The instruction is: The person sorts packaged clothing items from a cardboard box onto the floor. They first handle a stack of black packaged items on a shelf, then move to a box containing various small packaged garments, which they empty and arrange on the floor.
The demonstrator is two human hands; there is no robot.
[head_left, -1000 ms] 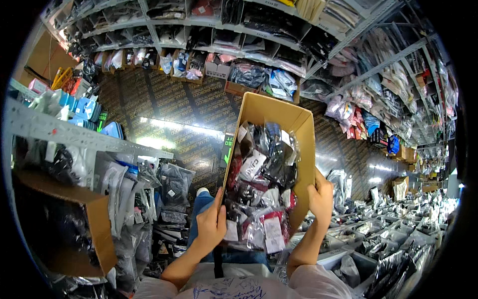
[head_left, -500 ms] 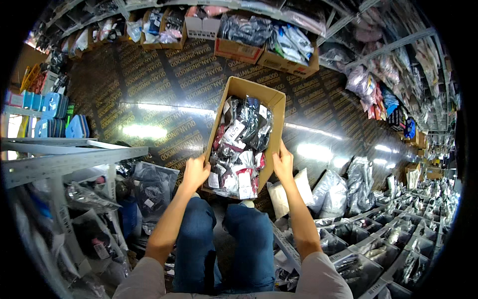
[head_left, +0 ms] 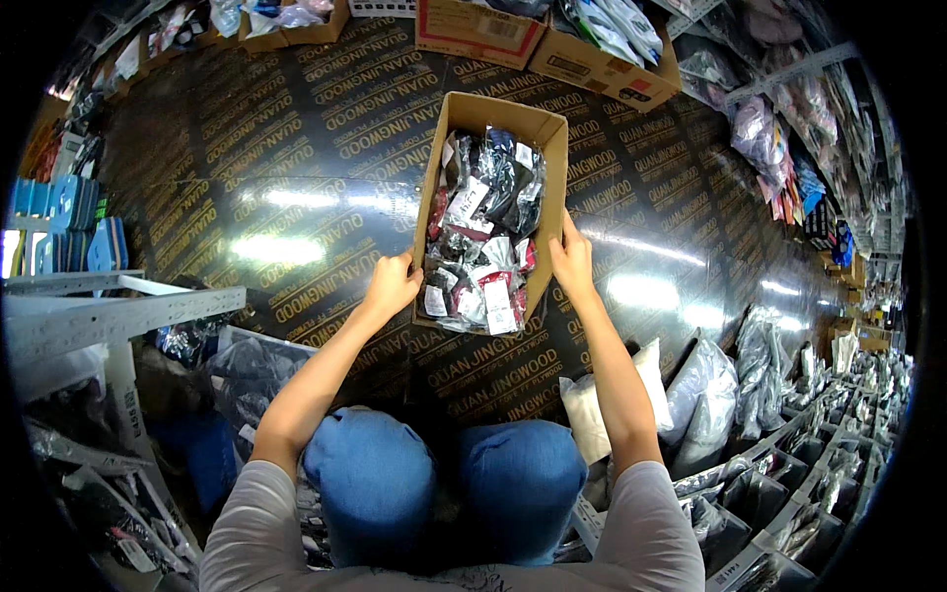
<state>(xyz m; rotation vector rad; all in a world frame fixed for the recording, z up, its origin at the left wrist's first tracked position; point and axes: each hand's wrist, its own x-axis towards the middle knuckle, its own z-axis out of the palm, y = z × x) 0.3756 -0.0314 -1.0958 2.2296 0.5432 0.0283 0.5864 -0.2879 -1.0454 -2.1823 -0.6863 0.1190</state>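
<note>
An open brown cardboard box (head_left: 555,148) is in front of me, over the dark printed floor. Inside it lie several clear plastic packets (head_left: 498,168), dark and red, some bearing white labels. My left hand (head_left: 393,284) grips the box by its near left side, fingers closed at the edge. On the opposite side my right hand (head_left: 571,259) holds the right wall, thumb up along it. Both arms reach forward past my bent knees. Whether the box's underside touches the floor cannot be made out.
Cardboard boxes (head_left: 602,74) filled with bagged goods line the far side. A metal shelf frame (head_left: 168,314) stands at the left. Stuffed white and grey bags (head_left: 702,385) lean at the right beside bins of packets (head_left: 755,498). Hanging bagged goods (head_left: 760,138) fill the right-hand racks.
The box, with both hands on it, is farther from my body, and my arms are stretched out more. My knees are bent further, and the view has come lower and closer to the floor.
</note>
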